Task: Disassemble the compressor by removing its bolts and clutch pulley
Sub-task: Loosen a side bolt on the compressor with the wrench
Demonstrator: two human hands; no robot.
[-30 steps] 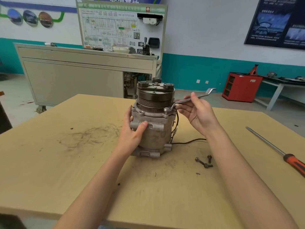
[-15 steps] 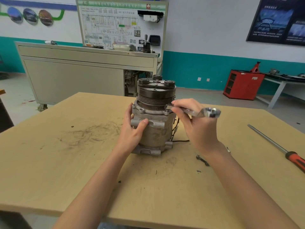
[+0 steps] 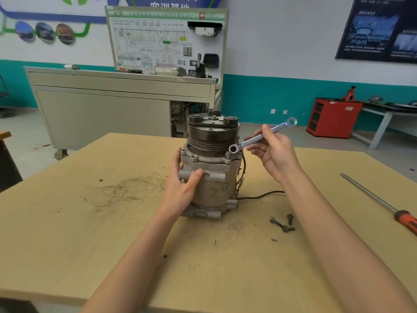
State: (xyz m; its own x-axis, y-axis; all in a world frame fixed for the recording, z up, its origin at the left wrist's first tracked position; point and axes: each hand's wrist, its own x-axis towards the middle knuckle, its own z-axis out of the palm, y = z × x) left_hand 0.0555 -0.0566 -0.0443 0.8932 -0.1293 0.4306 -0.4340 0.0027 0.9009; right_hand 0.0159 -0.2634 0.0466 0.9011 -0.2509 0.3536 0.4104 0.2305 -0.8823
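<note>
A grey metal compressor [image 3: 213, 186] stands upright on the wooden table [image 3: 112, 245], its dark grooved clutch pulley [image 3: 212, 136] on top. My left hand [image 3: 182, 184] grips the compressor's left side, thumb across the front. My right hand [image 3: 274, 152] pinches a silver ring spanner [image 3: 259, 137]. The spanner's lower ring end hovers just over a bolt [image 3: 228, 154] on the compressor's front right flange; whether it touches the bolt head I cannot tell. Two loose bolts [image 3: 283, 223] lie on the table to the right of the compressor's base.
A long screwdriver with an orange handle [image 3: 383, 206] lies near the table's right edge. A black wire [image 3: 259, 195] trails from the compressor onto the table. Beyond the table stand a beige cabinet [image 3: 101, 109] and a red tool cabinet [image 3: 331, 117].
My right hand has swung the spanner back from the near right side to point up and right, with its ring end lifted above the flange bolt. My left hand keeps its hold on the compressor.
</note>
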